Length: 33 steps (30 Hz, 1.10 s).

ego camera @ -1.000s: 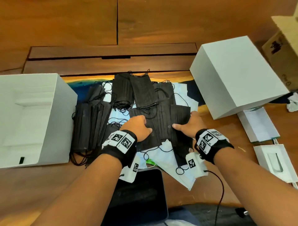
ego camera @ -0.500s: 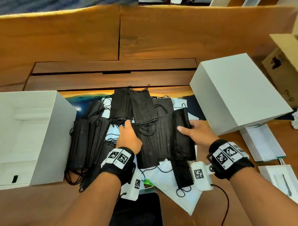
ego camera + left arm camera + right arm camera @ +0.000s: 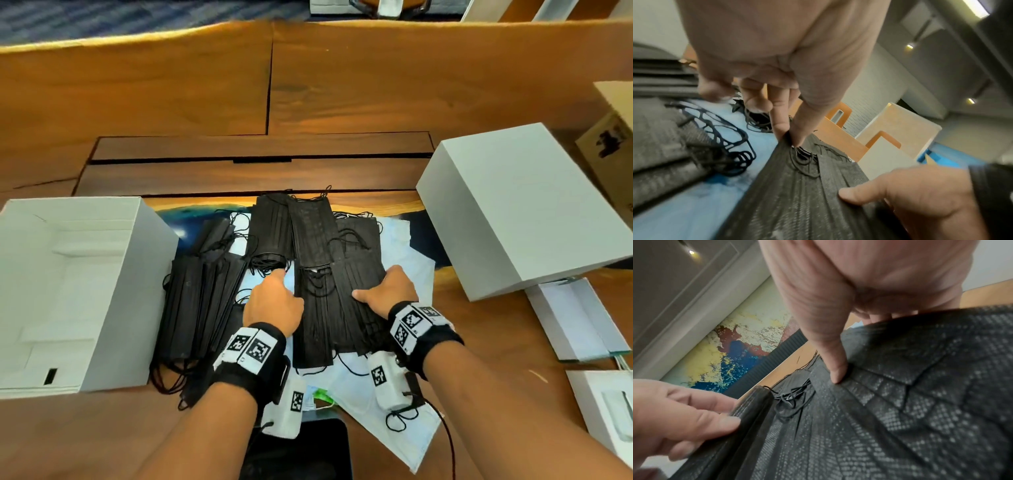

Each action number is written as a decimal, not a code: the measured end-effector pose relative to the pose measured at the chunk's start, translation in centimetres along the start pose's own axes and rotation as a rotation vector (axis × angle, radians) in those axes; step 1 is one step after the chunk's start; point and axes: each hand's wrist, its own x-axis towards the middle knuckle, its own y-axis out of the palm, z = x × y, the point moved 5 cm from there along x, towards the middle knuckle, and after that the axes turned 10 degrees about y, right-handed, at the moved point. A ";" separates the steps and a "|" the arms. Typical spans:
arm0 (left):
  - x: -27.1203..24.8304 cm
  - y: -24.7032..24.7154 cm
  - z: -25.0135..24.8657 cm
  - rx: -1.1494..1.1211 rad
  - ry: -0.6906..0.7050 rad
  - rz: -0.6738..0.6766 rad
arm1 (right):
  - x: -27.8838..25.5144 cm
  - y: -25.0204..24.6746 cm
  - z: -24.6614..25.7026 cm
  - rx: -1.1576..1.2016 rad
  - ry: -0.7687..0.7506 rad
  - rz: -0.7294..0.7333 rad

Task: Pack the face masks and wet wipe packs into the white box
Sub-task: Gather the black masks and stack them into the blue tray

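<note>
A stack of black face masks [image 3: 339,298] lies in the middle of the table, and both hands hold it by its sides. My left hand [image 3: 287,291] pinches its left edge between thumb and forefinger [image 3: 795,138]. At the right edge my right hand [image 3: 373,287] grips it, thumb [image 3: 836,369] on top and the other fingers hidden underneath. More black masks [image 3: 198,294] lie in loose piles to the left and behind. Pale blue flat packs [image 3: 407,260] show beneath the masks. The open white box [image 3: 113,308] stands at the left, nothing visible inside.
A closed white box [image 3: 513,212] stands right of the masks, with a cardboard box [image 3: 613,144] behind it. Small white boxes [image 3: 579,322] lie at the lower right. A black flat device [image 3: 308,448] sits at the near edge.
The right hand has brought its bunch of masks left against the centre stack. Both hands now hold the stack's sides. The head camera has tilted up.
</note>
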 end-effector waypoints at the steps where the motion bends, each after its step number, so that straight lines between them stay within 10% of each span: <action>1: 0.1 0.4 0.3 -0.101 -0.036 0.031 | 0.2 0.1 0.0 0.005 0.001 0.004; 19: 0.2 -0.8 0.1 -0.545 -0.026 -0.030 | -1.9 -5.0 1.3 -0.162 -0.332 -0.220; 33: -0.1 -1.5 -0.1 -0.912 -0.111 0.049 | -7.5 -11.2 5.7 0.643 -0.370 0.127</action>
